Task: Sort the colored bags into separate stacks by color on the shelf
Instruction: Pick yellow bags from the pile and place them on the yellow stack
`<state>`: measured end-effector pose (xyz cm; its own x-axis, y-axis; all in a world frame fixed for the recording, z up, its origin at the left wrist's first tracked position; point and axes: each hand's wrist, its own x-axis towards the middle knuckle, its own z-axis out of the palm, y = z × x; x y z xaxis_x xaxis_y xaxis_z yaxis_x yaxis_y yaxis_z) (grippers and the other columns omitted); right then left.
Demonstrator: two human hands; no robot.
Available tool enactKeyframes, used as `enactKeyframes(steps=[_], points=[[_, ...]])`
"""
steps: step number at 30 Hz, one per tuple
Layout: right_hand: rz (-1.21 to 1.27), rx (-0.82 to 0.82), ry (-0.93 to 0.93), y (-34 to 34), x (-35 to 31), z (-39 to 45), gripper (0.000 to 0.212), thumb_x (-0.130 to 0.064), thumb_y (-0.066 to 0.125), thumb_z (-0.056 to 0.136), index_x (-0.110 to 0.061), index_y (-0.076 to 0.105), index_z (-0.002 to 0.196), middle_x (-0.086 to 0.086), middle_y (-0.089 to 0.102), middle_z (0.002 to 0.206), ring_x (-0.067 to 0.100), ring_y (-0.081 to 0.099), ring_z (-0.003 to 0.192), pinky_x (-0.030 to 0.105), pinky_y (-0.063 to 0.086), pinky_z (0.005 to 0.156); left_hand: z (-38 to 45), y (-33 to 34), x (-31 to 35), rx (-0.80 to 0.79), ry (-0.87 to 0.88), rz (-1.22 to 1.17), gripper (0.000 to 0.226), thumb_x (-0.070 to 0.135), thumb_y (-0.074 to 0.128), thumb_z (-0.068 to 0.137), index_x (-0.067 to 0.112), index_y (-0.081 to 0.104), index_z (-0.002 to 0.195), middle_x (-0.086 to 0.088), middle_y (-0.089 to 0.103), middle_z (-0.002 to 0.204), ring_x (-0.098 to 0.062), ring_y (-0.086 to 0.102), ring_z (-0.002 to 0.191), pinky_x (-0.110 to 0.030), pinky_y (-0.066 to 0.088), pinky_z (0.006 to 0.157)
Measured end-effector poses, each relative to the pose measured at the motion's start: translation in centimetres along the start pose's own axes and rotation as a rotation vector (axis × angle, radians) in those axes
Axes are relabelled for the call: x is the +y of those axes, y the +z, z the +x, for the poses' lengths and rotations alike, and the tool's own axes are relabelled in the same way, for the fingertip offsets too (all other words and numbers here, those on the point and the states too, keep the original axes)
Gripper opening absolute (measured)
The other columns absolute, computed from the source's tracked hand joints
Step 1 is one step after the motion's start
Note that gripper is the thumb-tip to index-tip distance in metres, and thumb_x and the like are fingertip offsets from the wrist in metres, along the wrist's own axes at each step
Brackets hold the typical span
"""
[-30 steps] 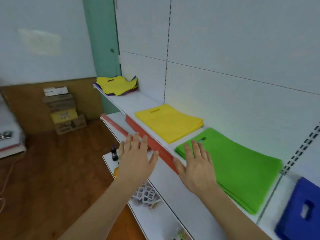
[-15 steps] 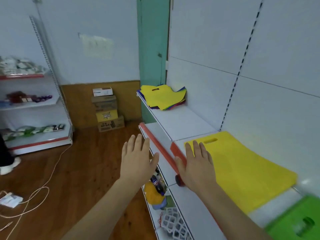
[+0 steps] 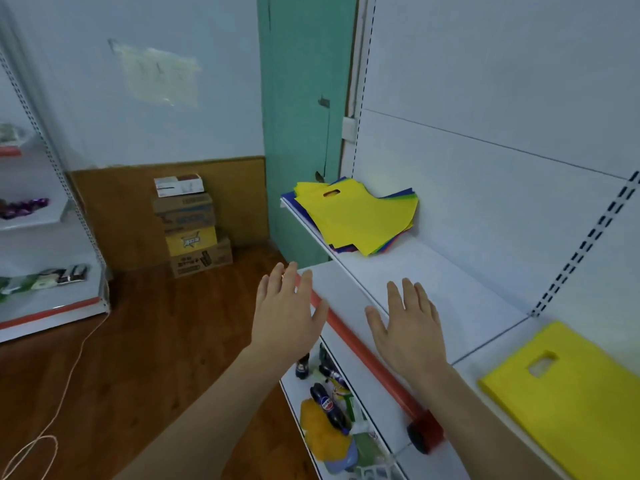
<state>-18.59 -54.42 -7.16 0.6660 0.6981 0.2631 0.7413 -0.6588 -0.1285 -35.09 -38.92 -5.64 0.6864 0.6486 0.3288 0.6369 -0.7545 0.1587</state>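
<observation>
Yellow bag hiding most of mixed pile, sorted yellow stack cropped, left hand and right hand grips apart, holding nothing

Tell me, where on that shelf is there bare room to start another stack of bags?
The widest free patch is the white shelf between the mixed pile of bags at the far end and the yellow stack nearer. The right hand hovers over its front edge. The lower shelf is crowded with bottles.
</observation>
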Motion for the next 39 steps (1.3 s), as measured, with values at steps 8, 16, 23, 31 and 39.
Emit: enactKeyframes(steps=[8,16,23,31,39], points=[[-0.028,0.059,0.074,4.1,-3.3,10.9,0.078,-0.063,0.027,0.104,-0.012,0.04,0.161,0.019,0.031,0.169,0.037,0.023,0.158,0.054,0.026,0.125,12.0,4.1,-5.1,-0.005,0.112,-0.03,0.069,0.061,0.025,0.107,0.023,0.032,0.163,-0.008,0.026,0.172,-0.03,0.014,0.16,-0.051,0.013,0.13],[-0.031,0.075,0.183,7.8,-4.2,22.7,0.078,-0.063,0.028,0.104,-0.01,0.044,0.159,0.02,0.035,0.166,0.04,0.025,0.157,0.057,0.029,0.123,25.0,8.3,-7.5,-0.093,0.246,0.043,0.071,0.063,0.024,0.106,0.022,0.031,0.163,-0.01,0.025,0.171,-0.032,0.014,0.16,-0.052,0.016,0.129],[-0.138,0.025,0.309,9.5,-3.7,27.5,0.066,-0.058,0.034,0.108,-0.011,0.057,0.149,0.016,0.048,0.159,0.038,0.033,0.153,0.055,0.028,0.122,34.4,11.8,-7.6,-0.162,0.366,-0.006,0.074,0.066,0.027,0.105,0.021,0.03,0.163,-0.01,0.023,0.172,-0.032,0.011,0.16,-0.055,0.009,0.129],[-0.247,-0.061,0.654,9.9,-4.5,29.0,0.066,-0.065,0.029,0.102,-0.018,0.058,0.139,0.01,0.047,0.154,0.034,0.035,0.147,0.05,0.033,0.118,40.6,16.0,-8.3,-0.254,0.686,-0.029,0.089,0.083,0.015,0.095,0.025,0.039,0.159,-0.009,0.027,0.17,-0.033,0.014,0.159,-0.056,0.01,0.128],[-0.222,0.011,0.926,11.0,-9.4,28.7,0.071,-0.064,0.033,0.104,-0.013,0.044,0.152,0.006,0.051,0.155,0.028,0.04,0.147,0.045,0.032,0.119,42.7,15.4,-8.8,-0.185,0.857,-0.027,0.081,0.079,0.017,0.091,0.026,0.062,0.132,-0.003,0.058,0.137,-0.032,0.041,0.136,-0.052,0.031,0.114]])
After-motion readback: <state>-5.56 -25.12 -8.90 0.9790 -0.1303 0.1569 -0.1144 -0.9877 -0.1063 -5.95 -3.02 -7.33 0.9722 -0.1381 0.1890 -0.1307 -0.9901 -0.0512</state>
